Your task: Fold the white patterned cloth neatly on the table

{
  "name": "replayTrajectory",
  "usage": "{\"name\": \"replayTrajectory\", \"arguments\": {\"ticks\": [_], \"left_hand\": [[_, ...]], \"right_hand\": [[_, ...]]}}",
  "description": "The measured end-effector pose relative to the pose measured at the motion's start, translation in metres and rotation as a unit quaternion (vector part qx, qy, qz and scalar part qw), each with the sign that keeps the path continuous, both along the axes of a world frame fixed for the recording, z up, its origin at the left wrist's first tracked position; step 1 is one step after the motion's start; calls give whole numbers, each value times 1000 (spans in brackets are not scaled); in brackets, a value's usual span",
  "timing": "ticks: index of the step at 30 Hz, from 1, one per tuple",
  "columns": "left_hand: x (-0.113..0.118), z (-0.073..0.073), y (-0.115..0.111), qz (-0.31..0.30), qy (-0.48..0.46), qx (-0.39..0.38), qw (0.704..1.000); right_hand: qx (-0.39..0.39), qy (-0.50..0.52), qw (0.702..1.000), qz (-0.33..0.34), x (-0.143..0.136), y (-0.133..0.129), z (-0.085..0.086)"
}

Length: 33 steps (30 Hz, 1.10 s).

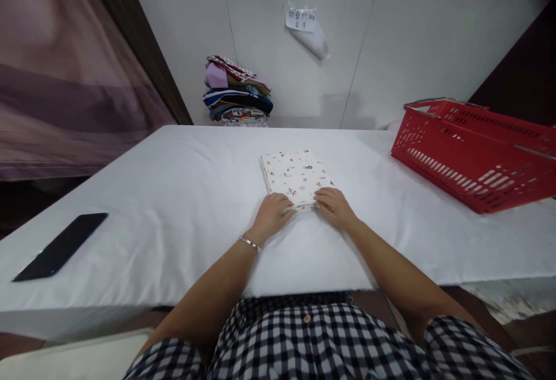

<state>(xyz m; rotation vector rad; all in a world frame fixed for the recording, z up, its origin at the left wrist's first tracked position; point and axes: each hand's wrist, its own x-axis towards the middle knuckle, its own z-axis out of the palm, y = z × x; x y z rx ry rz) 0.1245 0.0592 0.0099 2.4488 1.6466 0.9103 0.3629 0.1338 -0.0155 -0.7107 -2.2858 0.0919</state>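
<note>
A folded white cloth (297, 174) with small printed motifs lies flat on the white-covered table (186, 194), in front of my body. Its near edge shows several stacked layers. My left hand (273, 213) grips the near left corner, fingers on top and the thumb at the edge. At the near right corner, my right hand (335, 206) holds the cloth in the same way. The undersides of the fingers and the layers under them are hidden.
A red plastic basket (469, 154) with metal handles stands on the table's right side. On the left lies a flat black object (63, 247). A stack of folded fabrics (238, 90) sits beyond the far edge, against the wall. A handwritten paper (302, 19) hangs there.
</note>
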Motion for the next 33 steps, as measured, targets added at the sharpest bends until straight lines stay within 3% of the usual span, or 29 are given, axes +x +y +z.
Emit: {"name": "replayTrajectory", "arguments": {"ticks": [7, 15, 23, 33], "left_hand": [[1, 1, 1, -11, 14, 3, 1000], [-10, 5, -5, 0, 21, 6, 1000], [-23, -3, -15, 15, -55, 10, 998], [-20, 4, -19, 28, -72, -43, 996]], "right_hand": [[22, -37, 999, -2, -16, -5, 8], [12, -17, 1000, 10, -14, -2, 2], [-1, -89, 994, 56, -34, -9, 19], [-21, -39, 997, 63, -52, -16, 4]]}}
